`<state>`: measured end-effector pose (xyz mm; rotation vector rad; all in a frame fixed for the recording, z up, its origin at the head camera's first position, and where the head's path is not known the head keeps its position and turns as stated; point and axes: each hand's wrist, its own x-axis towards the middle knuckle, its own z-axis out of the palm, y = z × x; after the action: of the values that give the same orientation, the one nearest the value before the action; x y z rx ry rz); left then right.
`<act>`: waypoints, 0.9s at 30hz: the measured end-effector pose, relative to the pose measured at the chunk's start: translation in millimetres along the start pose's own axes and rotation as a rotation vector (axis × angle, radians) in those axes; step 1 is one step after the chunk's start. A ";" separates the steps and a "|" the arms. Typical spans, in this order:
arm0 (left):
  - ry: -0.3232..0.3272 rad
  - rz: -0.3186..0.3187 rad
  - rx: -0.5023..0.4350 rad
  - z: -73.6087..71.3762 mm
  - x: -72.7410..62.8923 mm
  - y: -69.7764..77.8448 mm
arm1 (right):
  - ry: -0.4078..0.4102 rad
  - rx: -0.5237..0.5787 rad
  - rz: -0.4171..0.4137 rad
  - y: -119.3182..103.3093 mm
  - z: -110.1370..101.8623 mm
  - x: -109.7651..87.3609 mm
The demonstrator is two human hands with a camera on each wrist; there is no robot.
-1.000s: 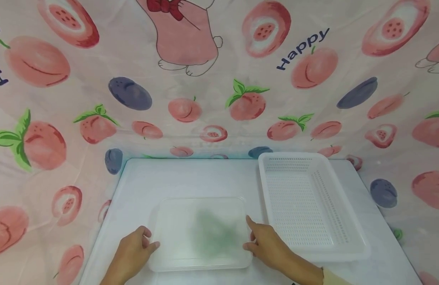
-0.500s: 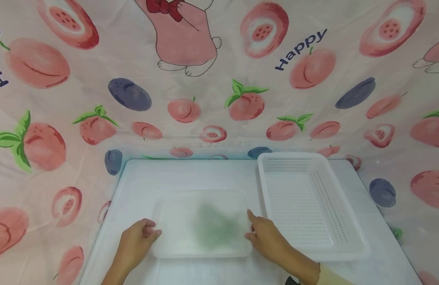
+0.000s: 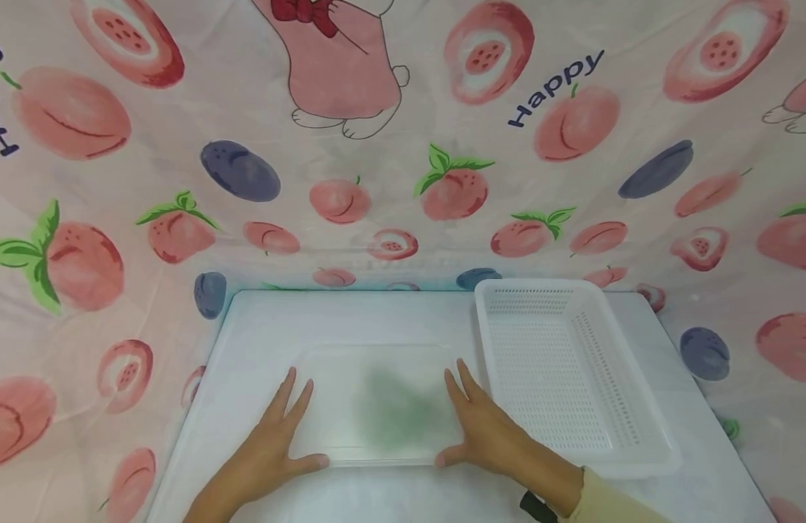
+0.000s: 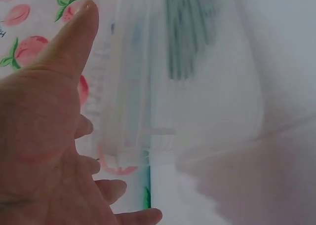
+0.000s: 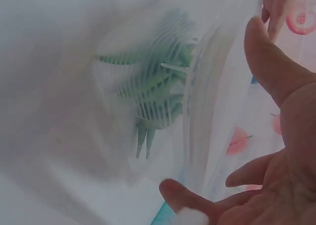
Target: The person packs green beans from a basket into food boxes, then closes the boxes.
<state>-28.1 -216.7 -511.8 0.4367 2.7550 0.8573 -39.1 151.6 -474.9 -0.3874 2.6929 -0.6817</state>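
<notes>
A translucent plastic box with a frosted lid point(image 3: 331, 414) lies flat on the white table, long side toward me. Long green pieces point(image 5: 148, 82) show blurred through its walls in the right wrist view; their kind is unclear. My left hand point(image 3: 269, 447) is at the box's left side, fingers spread and straight, thumb by the near left corner. On the opposite side, my right hand point(image 3: 484, 428) has its fingers extended along the edge, with its thumb by the near right corner. Neither hand grips the box. Whether the fingertips touch it is hard to tell.
A white perforated plastic basket point(image 3: 553, 385) stands right of the box, close to my right hand. Around the white table point(image 3: 351, 316) hangs a fruit-print cloth point(image 3: 377, 160) at the back and both sides.
The box has shifted a little away from me. My fingers, bent at its sides earlier, are now straightened and spread, and both thumbs have come to its near corners.
</notes>
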 end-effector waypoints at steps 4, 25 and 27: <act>-0.013 -0.018 0.034 6.8 3.5 -0.5 | -0.011 0.033 -0.023 -0.6 5.1 3.7; -0.023 -0.036 0.068 17.3 6.8 -1.3 | -0.034 0.051 -0.033 -0.5 14.6 5.4; -0.015 -0.039 0.062 17.1 6.1 -1.3 | -0.037 0.052 -0.031 -0.6 15.5 5.5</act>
<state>-28.9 -206.8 -527.0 0.3983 2.7726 0.7578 -38.0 142.9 -488.9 -0.4249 2.6338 -0.7445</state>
